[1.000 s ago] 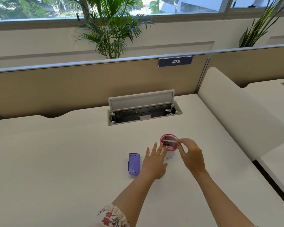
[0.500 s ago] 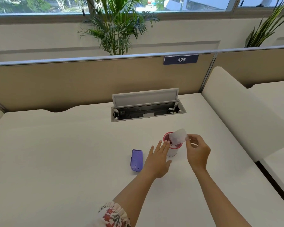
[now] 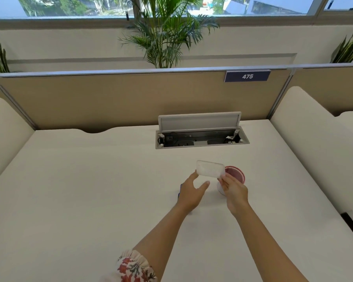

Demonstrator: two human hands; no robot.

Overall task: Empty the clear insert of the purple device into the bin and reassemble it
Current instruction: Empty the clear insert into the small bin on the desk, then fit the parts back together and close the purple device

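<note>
Head view: my right hand pinches the clear insert above the counter, beside the pink-rimmed bin; my left hand, fingers spread, touches its other end.

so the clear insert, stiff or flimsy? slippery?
Probably stiff: the clear insert keeps its flat rectangular shape though the right hand pinches only one corner. Likely light, since that fingertip pinch carries it above the desk beside the small bin. Its smooth surface may be slippery; the left hand is open at its other end.
</note>
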